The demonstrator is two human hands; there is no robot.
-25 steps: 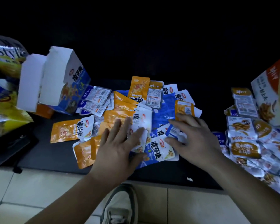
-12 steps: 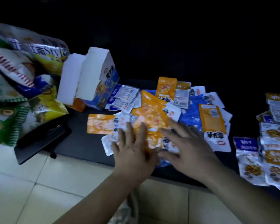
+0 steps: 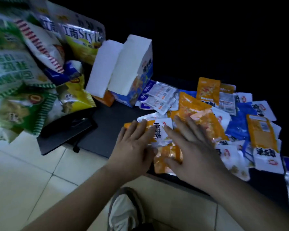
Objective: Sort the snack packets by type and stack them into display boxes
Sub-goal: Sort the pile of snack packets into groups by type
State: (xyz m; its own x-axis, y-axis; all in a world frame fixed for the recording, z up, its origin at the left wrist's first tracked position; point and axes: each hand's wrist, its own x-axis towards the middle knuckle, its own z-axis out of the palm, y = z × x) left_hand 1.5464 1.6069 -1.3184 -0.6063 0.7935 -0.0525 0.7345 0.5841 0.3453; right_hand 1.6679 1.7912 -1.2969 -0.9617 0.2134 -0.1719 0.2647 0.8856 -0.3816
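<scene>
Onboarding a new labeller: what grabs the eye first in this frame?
The left hand and right hand lie pressed flat on scattered orange and blue snack packets, at centre on the dark surface. Behind them, upper middle, stand white-flapped display boxes. Big chip bags crowd the left edge.

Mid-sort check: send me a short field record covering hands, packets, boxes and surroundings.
left hand: flat, fingers straight, pressing on the pile's near-left edge
right hand: flat beside it, fingers spread over the pile
orange packets: loose, overlapping, under and ahead of both hands
blue packets: mixed in, to the right of the orange ones
display boxes: two side by side, left-rear of the pile; insides not visible
large snack bags: heaped at far left
black surface: under the packets
</scene>
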